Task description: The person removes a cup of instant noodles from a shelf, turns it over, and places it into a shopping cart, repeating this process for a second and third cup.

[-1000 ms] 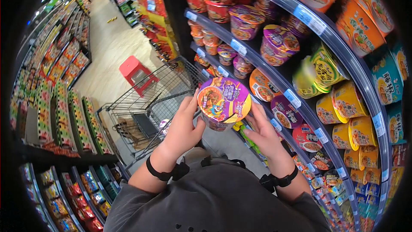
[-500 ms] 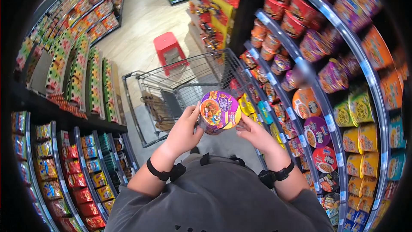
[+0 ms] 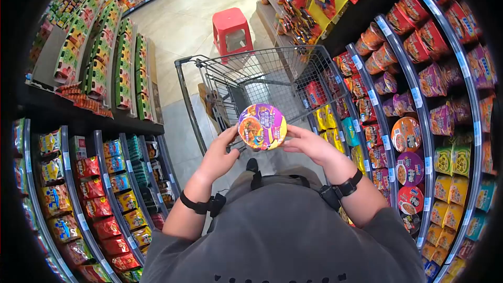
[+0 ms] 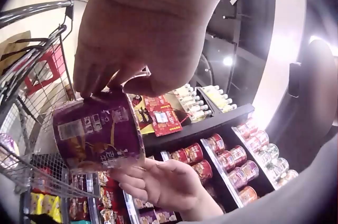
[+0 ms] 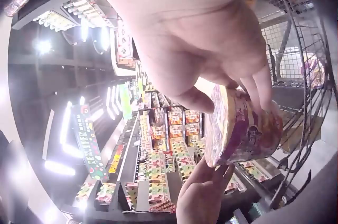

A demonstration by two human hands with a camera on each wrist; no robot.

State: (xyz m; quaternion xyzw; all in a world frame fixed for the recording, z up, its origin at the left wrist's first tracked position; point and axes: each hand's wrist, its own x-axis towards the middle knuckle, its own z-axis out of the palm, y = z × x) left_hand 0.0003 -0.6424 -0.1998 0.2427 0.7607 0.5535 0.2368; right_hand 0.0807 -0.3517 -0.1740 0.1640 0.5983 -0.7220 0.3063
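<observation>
A purple and yellow instant-noodle tub (image 3: pixel 262 127) is held lid-up in front of the body, over the cart's near end in the head view. My left hand (image 3: pixel 217 158) grips its left side, fingers round the wall of the tub (image 4: pixel 99 133) in the left wrist view. On the opposite side, my right hand (image 3: pixel 315 150) holds it with fairly straight fingers. The right wrist view shows that hand's thumb by the lid rim and its fingers on the side of the tub (image 5: pixel 247 129).
A wire shopping cart (image 3: pixel 262 81) stands ahead, another noodle tub (image 5: pixel 313 71) inside it. Beyond is a red stool (image 3: pixel 232 30). Shelves of noodle tubs and packets (image 3: pixel 408 133) line the right; shelves of packaged food (image 3: pixel 97 183) line the left.
The head view has swung, so the cart, stool and right-hand shelves appear farther right and the left shelves show more. Both hands still hold the tub.
</observation>
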